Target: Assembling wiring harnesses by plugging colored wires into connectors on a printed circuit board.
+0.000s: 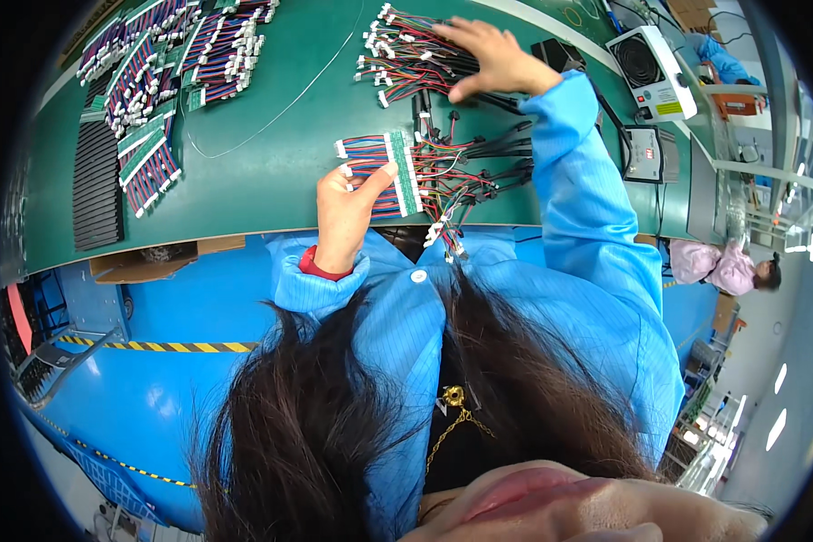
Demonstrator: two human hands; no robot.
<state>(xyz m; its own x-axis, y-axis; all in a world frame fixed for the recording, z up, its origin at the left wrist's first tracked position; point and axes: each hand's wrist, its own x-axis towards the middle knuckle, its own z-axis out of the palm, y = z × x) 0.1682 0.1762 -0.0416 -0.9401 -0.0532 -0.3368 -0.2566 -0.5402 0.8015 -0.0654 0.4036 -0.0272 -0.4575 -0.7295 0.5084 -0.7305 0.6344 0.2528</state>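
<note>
Near the table's front edge, my left hand (345,210) grips a green circuit board (405,181) with its thumb on top. Rows of red, blue and black wires with white plugs stick out from the board's left side. Against its right side lie several black cables (492,161) with coloured wire ends and small connectors. Farther off, my right hand (492,56) is spread over a pile of wire harnesses (406,54) with white plugs. Its fingers are apart and it appears to hold nothing; whether the fingertips touch the wires I cannot tell.
Stacks of wired green boards (140,90) lie at the left of the green table (271,172), by a black ribbed rack (97,185). A white fan unit (650,72) and a small grey device (646,154) stand at the right. Another person (723,266) is far right.
</note>
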